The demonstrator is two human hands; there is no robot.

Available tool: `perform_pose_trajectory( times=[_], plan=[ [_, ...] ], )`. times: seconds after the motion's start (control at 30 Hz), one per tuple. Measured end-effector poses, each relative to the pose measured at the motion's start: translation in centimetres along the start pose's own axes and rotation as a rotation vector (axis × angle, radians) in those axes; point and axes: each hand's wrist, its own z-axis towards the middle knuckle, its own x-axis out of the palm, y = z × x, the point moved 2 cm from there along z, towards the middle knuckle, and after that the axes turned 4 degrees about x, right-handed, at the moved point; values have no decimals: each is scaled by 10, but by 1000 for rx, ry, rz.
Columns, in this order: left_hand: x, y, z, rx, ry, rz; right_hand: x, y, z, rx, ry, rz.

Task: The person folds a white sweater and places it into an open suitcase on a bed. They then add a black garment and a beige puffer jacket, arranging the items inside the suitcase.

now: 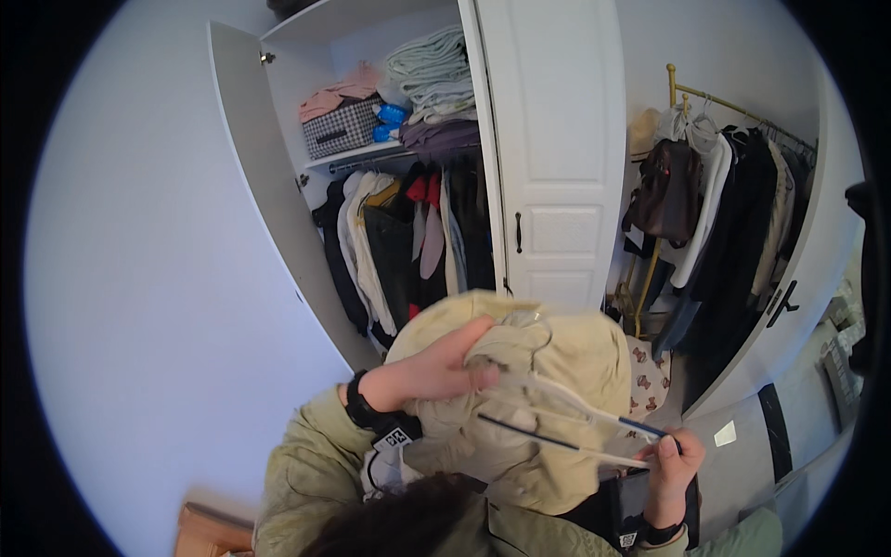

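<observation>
A pale yellow-beige garment (pixel 585 348), bunched up and partly blurred, hangs in front of me. My left hand (pixel 441 369) is closed on its upper left part, fingers wrapped into the cloth. Across the garment's front lies a white hanger with dark blue strips (pixel 531 433), its hook pointing up beside the bunched cloth. My right hand (pixel 676 457) pinches one end of this hanger at the garment's lower right. Whether the hanger's far end reaches inside the cloth is hidden by folds and my left hand.
Ahead stands a white wardrobe (pixel 557 121), its left door open on hanging clothes (pixel 390 246), folded bedding (pixel 432 74) and a checked storage box (pixel 342 128). A gold clothes rack (pixel 672 85) with a dark bag (pixel 666 190) is at right, beside an open white door (pixel 789 269).
</observation>
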Motion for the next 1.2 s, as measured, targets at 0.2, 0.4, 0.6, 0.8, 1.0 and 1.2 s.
perform_pose_trajectory(
  times=[0.2, 0.4, 0.6, 0.8, 1.0, 1.2],
  plan=[
    [32, 45, -12, -304, -160, 564, 15, -36, -1, 206, 174, -146],
    [8, 43, 42, -188, -251, 484, -26, -74, 20, 409, 117, 629],
    [2, -6, 82, -46, -247, 117, 17, -161, -20, 697, 331, 259],
    [10, -23, 88, -26, -246, 183, 64, -173, -28, 182, 255, -286],
    [-3, -3, 79, -173, -60, 437, -12, -188, 28, 653, -207, -90],
    [-7, 25, 70, -65, 147, 907, -81, -111, 116, 383, -130, -236]
  ],
)
